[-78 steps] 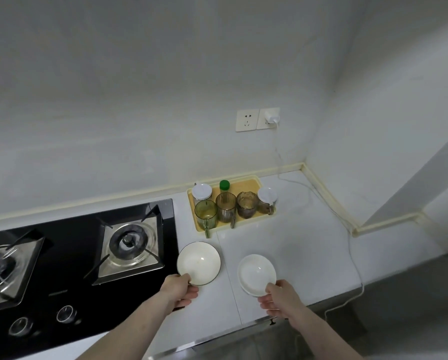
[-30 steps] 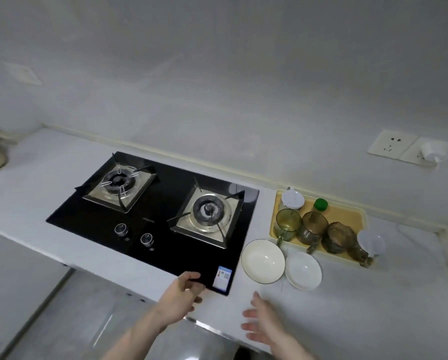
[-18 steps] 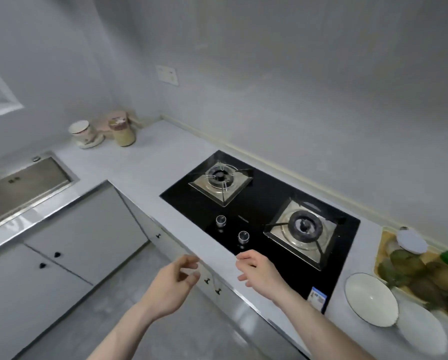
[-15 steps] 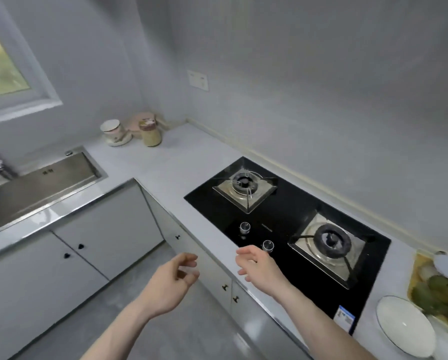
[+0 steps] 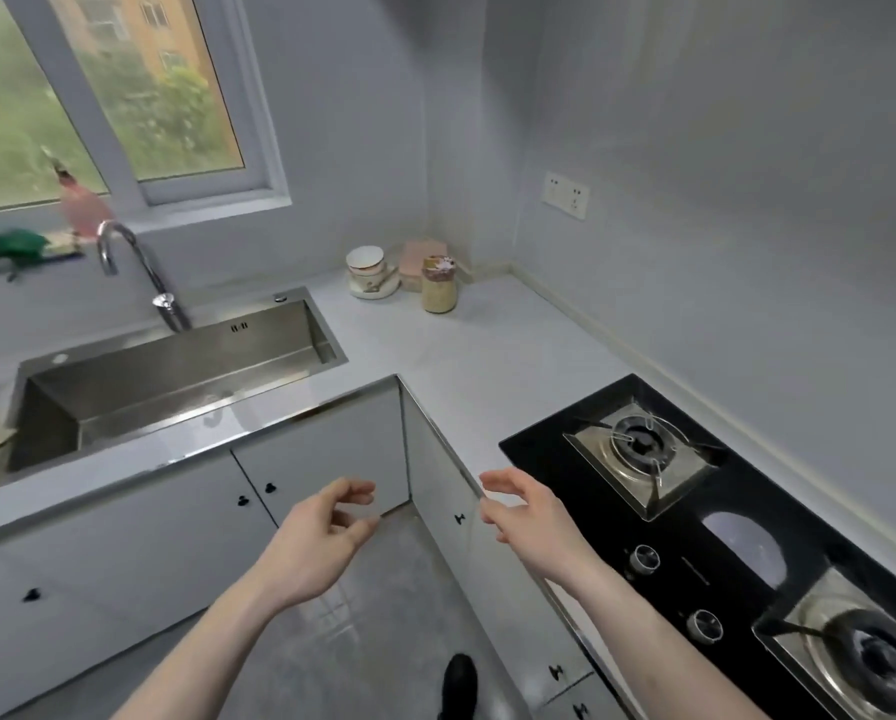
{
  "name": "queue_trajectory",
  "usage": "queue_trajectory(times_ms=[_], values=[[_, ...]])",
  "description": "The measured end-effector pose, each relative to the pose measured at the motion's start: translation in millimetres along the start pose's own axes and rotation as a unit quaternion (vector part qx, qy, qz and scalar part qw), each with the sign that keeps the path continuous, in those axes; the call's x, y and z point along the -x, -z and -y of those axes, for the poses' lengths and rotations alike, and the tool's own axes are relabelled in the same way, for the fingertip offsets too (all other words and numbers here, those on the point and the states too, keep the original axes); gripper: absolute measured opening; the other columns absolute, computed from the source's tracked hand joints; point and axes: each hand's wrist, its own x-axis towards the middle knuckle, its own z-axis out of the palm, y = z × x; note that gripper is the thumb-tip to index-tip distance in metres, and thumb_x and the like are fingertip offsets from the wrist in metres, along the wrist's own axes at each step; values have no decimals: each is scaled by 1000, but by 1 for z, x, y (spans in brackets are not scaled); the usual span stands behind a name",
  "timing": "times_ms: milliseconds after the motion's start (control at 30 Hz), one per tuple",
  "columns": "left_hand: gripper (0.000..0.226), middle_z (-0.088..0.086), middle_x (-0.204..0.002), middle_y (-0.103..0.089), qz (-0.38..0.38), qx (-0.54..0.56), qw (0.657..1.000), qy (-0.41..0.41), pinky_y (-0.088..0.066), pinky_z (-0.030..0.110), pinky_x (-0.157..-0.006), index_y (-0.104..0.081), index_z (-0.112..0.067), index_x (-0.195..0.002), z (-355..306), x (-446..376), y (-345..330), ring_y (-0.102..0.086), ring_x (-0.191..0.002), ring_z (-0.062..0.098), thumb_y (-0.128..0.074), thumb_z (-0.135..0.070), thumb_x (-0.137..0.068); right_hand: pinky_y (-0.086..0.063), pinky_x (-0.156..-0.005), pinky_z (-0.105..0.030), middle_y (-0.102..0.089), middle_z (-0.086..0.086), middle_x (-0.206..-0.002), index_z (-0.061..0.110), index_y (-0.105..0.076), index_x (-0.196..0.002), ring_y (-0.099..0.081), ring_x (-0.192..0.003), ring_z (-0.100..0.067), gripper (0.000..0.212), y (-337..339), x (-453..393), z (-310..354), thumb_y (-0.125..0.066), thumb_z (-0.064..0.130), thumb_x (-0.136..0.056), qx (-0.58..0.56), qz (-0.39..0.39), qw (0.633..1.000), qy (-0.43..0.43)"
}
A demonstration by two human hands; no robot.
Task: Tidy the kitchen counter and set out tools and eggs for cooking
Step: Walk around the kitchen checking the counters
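Both hands, left hand point(image 5: 326, 532) and right hand point(image 5: 526, 511), loosely curled, holding nothing.

Sink point(image 5: 176, 376) left; hob point(image 5: 721, 517) right; jar point(image 5: 439, 285) in corner behind.

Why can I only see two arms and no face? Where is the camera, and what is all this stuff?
The camera sits on a person's head, looking down, so you see only their arms. The left hand and right hand hang in the air with relaxed fingers, holding nothing. Below is a kitchen counter. It has a metal sink with a tap, and a black gas stove on the right. In the far corner stand a white cup, a pink container and a jar.
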Motion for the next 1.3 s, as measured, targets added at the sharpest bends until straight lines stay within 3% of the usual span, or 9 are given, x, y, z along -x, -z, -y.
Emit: queue_trajectory(times_ms=[133, 233, 400, 633, 867, 1000, 1100, 1167, 1300], values=[[28, -19, -118, -66, -9, 11, 1000, 3, -55, 20, -70, -62, -34, -120, 8, -47, 21, -67, -82, 5, -68, -27, -94, -58, -92, -30, -61, 25, -125, 37, -63, -123, -70, -96, -4, 31, -7, -62, 18, -65, 32, -92, -3, 5, 1000, 8], [28, -20, -119, -65, -18, 3, 1000, 14, -51, 13, -76, -61, -35, -121, 11, -90, 38, -67, -87, 1, -67, -30, -94, -57, -91, -29, -60, 28, -124, 38, -63, -123, -71, -96, -4, 30, -13, -118, 33, -66, 33, -93, -10, 21, 1000, 7], [29, -22, -119, -64, -20, -10, 999, 31, -50, 13, -79, -60, -36, -122, 3, -169, 70, -65, -89, -2, -66, -31, -94, -56, -98, -40, -61, 27, -124, 40, -63, -120, -71, -97, -5, 29, -23, -213, 60, -67, 34, -92, -23, 31, 999, 15], [26, -21, -118, -66, -36, 10, 999, 21, -48, 8, -75, -63, -33, -119, 0, -254, 93, -66, -90, 0, -67, -28, -93, -56, -98, -41, -59, 27, -125, 39, -62, -123, -69, -99, -5, 32, -23, -303, 91, -67, 36, -91, 3, 33, 999, 24], [28, -23, -122, -61, -5, 8, 1000, 12, -50, 14, -72, -62, -34, -121, 10, -347, 116, -65, -92, -5, -66, -33, -94, -48, -81, -21, -57, 20, -128, 33, -59, -130, -66, -92, -4, 36, -10, -375, 120, -66, 31, -96, 58, -5, 998, 20], [28, -24, -123, -61, 13, -11, 1000, -7, -50, 16, -74, -60, -38, -121, 13, -421, 134, -64, -94, -6, -65, -37, -94, -46, -76, -16, -56, 17, -131, 31, -58, -132, -63, -99, 1, 38, -7, -433, 138, -66, 30, -95, 81, -34, 996, 14], [30, -26, -124, -59, 38, -22, 999, -23, -49, 14, -69, -59, -39, -123, 16, -476, 149, -64, -97, -5, -63, -38, -94, -48, -84, -24, -54, 12, -136, 32, -55, -135, -60, -111, -7, 44, -13, -486, 150, -66, 33, -92, 112, -53, 992, 2], [31, -25, -125, -58, 51, -11, 998, -31, -55, 22, -70, -59, -36, -124, 20, -508, 159, -64, -100, -1, -64, -36, -93, -47, -93, -28, -50, 6, -140, 30, -52, -139, -55, -119, -12, 50, -17, -520, 157, -66, 33, -91, 147, -60, 987, -4], [37, -21, -127, -59, 63, -46, 996, -35, -54, 26, -89, -59, -34, -129, 34, -572, 184, -65, -100, -1, -63, -38, -92, -39, -109, -31, -41, -1, -148, 25, -43, -148, -46, -134, -20, 65, -27, -591, 170, -68, 31, -88, 200, -69, 977, -33]])
